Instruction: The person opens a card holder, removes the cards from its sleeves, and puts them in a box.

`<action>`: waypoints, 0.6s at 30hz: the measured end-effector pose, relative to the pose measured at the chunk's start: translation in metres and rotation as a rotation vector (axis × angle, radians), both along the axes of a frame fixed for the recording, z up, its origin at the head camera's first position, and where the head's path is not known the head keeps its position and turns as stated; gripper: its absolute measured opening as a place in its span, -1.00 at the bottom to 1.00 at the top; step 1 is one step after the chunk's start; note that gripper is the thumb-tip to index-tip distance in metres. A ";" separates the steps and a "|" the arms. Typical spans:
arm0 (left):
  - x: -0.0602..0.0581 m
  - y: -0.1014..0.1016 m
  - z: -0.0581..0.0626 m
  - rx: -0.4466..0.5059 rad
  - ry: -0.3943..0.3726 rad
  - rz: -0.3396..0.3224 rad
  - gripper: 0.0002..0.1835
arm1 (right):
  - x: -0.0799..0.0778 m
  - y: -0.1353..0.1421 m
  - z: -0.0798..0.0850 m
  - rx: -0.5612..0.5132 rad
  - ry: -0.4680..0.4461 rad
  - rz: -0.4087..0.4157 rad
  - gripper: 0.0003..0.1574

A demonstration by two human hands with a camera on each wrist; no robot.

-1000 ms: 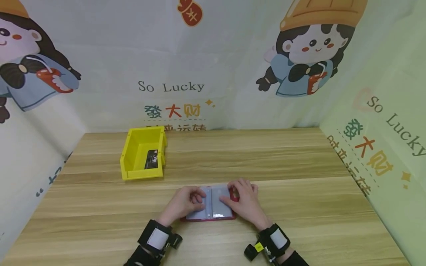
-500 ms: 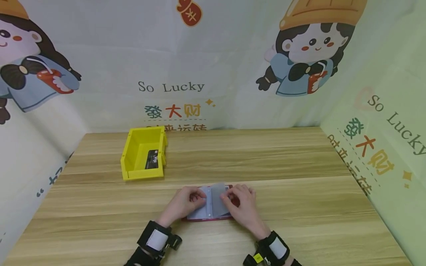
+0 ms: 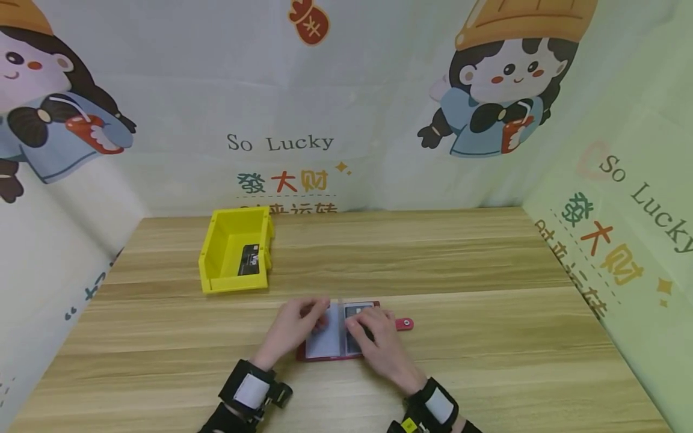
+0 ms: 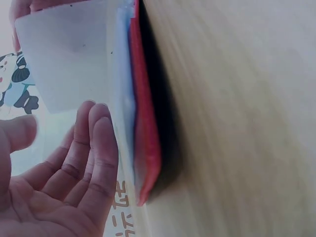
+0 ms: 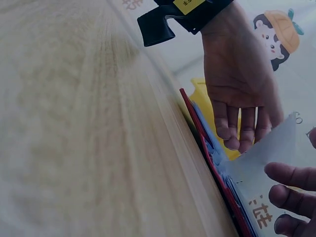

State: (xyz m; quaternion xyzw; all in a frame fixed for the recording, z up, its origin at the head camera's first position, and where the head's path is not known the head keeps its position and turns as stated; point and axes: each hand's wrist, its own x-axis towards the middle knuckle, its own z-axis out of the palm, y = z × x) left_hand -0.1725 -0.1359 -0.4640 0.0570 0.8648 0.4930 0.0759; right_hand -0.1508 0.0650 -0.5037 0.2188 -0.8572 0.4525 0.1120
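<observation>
A red card holder [image 3: 329, 359] with clear plastic sleeves lies open on the table, a dark card [image 3: 353, 309] showing on its right side. One translucent sleeve page [image 4: 64, 54] stands raised near the spine. My left hand [image 3: 295, 325] is beside the left sleeve, fingers loosely extended and thumb apart; in the left wrist view nothing lies between them. My right hand [image 3: 383, 346] is over the right side. In the right wrist view its fingers [image 5: 291, 180] lie against the raised page, the thumb apart from them. The red snap strap [image 3: 404, 324] sticks out to the right.
A yellow bin [image 3: 224, 255] stands at the back left of the wooden table [image 3: 487, 337], with a black VIP card [image 3: 249, 260] inside. A printed cloth [image 3: 379, 108] hangs behind and along the sides. Both wrists wear black camera straps [image 3: 249, 385].
My right hand has moved left, swinging a sleeve page up toward the spine and uncovering the dark card and the strap. My left hand has loosened its fingers and shifted slightly left.
</observation>
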 end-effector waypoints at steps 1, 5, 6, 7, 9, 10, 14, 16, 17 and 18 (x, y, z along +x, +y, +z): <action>0.000 0.000 0.001 0.005 0.001 0.004 -0.58 | 0.000 -0.001 0.000 0.010 -0.012 0.007 -0.71; 0.001 0.002 0.005 -0.030 0.032 0.032 -0.58 | -0.001 -0.003 0.000 0.039 -0.041 0.047 -0.67; 0.001 0.002 0.005 -0.051 0.046 0.036 -0.63 | -0.001 -0.003 0.001 0.040 -0.045 0.055 -0.66; 0.001 0.002 0.005 -0.070 0.059 0.042 -0.66 | -0.001 -0.003 0.001 0.041 -0.048 0.062 -0.67; 0.001 0.002 0.005 -0.108 0.080 0.053 -0.72 | -0.001 -0.002 0.000 0.046 -0.036 0.066 -0.72; 0.001 0.001 0.005 -0.129 0.085 0.060 -0.72 | -0.002 -0.001 0.000 0.050 -0.031 0.065 -0.75; 0.001 0.000 0.004 -0.195 0.076 0.083 -0.60 | -0.007 0.008 -0.002 0.062 -0.022 0.036 -0.82; 0.001 -0.001 0.005 -0.214 0.063 0.089 -0.53 | -0.009 0.016 -0.002 0.076 -0.043 0.026 -0.76; 0.001 -0.001 0.005 -0.219 0.057 0.092 -0.51 | -0.011 0.020 -0.002 0.085 -0.046 0.026 -0.72; 0.001 -0.002 0.005 -0.221 0.051 0.096 -0.49 | -0.013 0.025 -0.001 0.097 -0.054 0.027 -0.69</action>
